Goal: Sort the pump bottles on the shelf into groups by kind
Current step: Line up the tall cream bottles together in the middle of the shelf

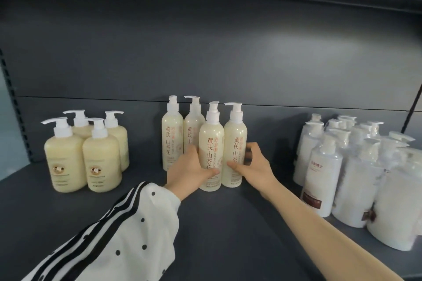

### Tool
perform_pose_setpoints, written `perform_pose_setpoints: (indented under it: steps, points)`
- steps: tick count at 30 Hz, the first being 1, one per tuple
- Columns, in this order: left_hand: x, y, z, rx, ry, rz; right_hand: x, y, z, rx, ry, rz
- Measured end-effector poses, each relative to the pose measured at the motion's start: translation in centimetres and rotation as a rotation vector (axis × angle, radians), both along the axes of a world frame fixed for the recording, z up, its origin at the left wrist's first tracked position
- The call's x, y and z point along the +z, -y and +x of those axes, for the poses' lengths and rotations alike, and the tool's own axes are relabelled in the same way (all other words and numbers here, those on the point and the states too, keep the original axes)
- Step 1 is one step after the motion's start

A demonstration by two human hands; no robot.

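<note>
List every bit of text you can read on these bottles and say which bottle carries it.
"黄芪·山茶花", orange, vertical: front tall bottle held by the left hand.
"黄芪·山…": tall bottle at the right hand; the rest is covered.
"黄芪·山茶花": back left tall bottle.
Red characters on the white bottle: too blurred.
Squat yellow bottles: label print too small.
</note>
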State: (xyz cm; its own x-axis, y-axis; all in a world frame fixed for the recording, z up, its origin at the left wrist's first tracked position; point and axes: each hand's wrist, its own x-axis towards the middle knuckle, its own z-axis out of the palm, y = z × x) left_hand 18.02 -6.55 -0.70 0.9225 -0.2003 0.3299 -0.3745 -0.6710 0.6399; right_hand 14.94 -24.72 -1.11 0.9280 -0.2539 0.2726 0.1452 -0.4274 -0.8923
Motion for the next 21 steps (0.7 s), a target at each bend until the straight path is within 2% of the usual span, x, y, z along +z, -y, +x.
perform_pose_setpoints:
  steps: [10,21]
  points:
    - [0.6,-6.3,-0.2,0.106,-0.071,0.086,-0.5,-6.1,0.6,0.02,0.026,-0.031]
    - [-0.5,-9.9,1.9,0.124,-0.083,-0.124,-0.8,-8.9,2.2,0.029,0.019,-0.002]
